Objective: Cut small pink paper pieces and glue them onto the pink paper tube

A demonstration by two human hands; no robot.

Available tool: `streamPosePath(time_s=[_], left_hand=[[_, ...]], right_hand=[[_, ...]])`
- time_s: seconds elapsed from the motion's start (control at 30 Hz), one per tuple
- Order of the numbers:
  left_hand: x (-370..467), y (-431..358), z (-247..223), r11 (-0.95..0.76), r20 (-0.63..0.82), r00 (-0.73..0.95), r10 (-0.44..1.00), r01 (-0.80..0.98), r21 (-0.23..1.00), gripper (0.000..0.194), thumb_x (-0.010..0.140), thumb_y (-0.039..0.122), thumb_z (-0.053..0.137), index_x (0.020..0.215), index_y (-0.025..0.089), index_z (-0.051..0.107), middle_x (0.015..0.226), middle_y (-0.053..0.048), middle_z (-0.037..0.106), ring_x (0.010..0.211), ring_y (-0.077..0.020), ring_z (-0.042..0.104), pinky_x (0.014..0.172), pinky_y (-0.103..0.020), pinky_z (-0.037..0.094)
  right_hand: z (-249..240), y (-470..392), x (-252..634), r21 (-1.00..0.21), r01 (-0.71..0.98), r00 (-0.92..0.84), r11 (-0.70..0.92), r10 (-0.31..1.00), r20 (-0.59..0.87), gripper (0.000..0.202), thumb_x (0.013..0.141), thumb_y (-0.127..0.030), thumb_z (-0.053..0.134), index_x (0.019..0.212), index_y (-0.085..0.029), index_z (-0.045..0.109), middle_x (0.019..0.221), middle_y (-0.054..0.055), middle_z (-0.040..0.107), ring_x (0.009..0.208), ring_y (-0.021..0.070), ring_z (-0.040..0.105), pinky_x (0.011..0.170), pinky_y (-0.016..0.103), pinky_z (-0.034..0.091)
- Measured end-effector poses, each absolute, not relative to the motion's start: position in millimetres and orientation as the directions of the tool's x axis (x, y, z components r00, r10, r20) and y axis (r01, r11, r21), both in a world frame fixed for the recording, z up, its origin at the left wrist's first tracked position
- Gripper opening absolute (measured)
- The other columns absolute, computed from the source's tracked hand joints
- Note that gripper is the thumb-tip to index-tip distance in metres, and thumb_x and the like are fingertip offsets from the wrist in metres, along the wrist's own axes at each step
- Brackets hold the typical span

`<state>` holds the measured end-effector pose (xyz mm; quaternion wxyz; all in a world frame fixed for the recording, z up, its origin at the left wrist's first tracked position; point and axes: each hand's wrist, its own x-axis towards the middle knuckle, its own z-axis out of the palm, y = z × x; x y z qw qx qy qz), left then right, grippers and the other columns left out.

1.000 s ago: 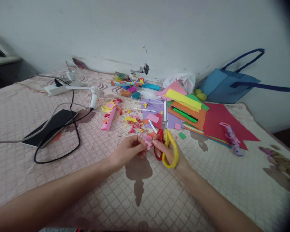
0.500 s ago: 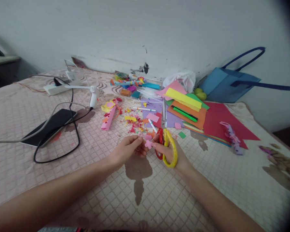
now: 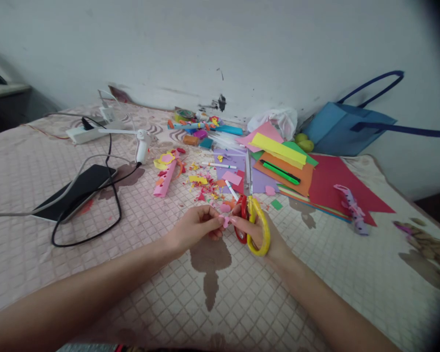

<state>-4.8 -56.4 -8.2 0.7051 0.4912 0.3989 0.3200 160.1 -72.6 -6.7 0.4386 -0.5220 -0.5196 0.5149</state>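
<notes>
My left hand (image 3: 195,226) is closed, its thumb and fingers pinching a small pink paper cut-out (image 3: 226,222) with rounded lobes like a flower. In my right hand (image 3: 276,244) is a pair of scissors (image 3: 265,234) with one red and one yellow handle loop, its blades pointing away toward the paper pile. My right thumb and fingertips also touch the edge of the pink cut-out. Just beyond the fingertips lies another rounded pink piece (image 3: 225,208). Colourful paper scraps (image 3: 205,188) are scattered past my hands.
Behind the scraps lie a rolled pink paper tube (image 3: 165,180), a white marker (image 3: 219,165) and stacked coloured sheets (image 3: 337,183) with a green cutter (image 3: 280,172). A blue bag (image 3: 346,127) stands at the back right. A black tablet-like device (image 3: 77,190) and cables lie left.
My left thumb has moved slightly right onto the pink cut-out and now covers more of it. The scissors stay in my right hand, almost unmoved.
</notes>
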Motion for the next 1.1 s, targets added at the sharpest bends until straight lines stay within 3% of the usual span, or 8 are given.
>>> streamPosePath(time_s=[0.17,0.43,0.6,0.9,1.1], left_hand=[[-4.2,-56.6,-9.0,0.339,-0.266,0.506,0.820,-0.057,0.939,0.024,0.073,0.034,0.065,0.073,0.014,0.053,0.064,-0.001,0.061,0.056,-0.0088,0.055,0.058,-0.023,0.044],[-4.1,-56.5,-5.1,0.308,-0.241,0.479,0.844,-0.066,0.949,0.023,0.074,0.034,0.063,0.073,0.014,0.051,0.063,0.000,0.060,0.056,-0.0085,0.054,0.059,-0.023,0.044],[-5.5,-54.2,-8.9,0.240,-0.191,0.471,0.861,-0.046,0.970,0.024,0.075,0.035,0.062,0.073,0.014,0.051,0.061,0.002,0.057,0.055,-0.0080,0.052,0.058,-0.022,0.043],[-6.0,-54.1,-10.1,0.171,-0.168,0.482,0.860,0.037,0.985,0.024,0.076,0.038,0.059,0.077,0.015,0.053,0.064,0.002,0.057,0.057,-0.0090,0.052,0.057,-0.022,0.041],[-6.3,-54.0,-11.2,0.176,-0.166,0.482,0.861,0.024,0.984,0.023,0.076,0.037,0.059,0.072,0.015,0.052,0.061,0.003,0.055,0.056,-0.0080,0.050,0.054,-0.020,0.038]], right_hand=[[-5.1,-72.5,158.6,-0.995,0.078,-0.053,-0.067,0.996,-0.071,0.019,0.067,-0.029,0.065,0.072,-0.020,0.050,0.057,-0.007,0.046,0.045,0.0071,0.040,0.043,0.021,0.032],[-14.2,-72.9,162.1,-0.998,0.018,-0.088,-0.059,0.994,-0.060,0.018,0.076,-0.037,0.060,0.077,-0.020,0.052,0.053,-0.007,0.045,0.043,0.0074,0.040,0.041,0.020,0.031],[-6.9,-75.3,158.0,-0.996,0.083,-0.135,-0.036,0.990,-0.047,0.017,0.071,-0.030,0.065,0.072,-0.018,0.052,0.060,-0.005,0.047,0.050,0.0071,0.042,0.044,0.019,0.034],[-3.9,-77.2,156.8,-0.986,0.147,-0.113,-0.080,0.989,-0.097,0.011,0.070,-0.024,0.060,0.074,-0.019,0.051,0.059,-0.006,0.048,0.043,0.0058,0.040,0.040,0.019,0.033],[-4.1,-77.1,155.8,-0.987,0.140,-0.108,-0.084,0.989,-0.100,0.016,0.069,-0.029,0.062,0.073,-0.019,0.051,0.059,-0.006,0.047,0.045,0.0067,0.040,0.043,0.021,0.034]])
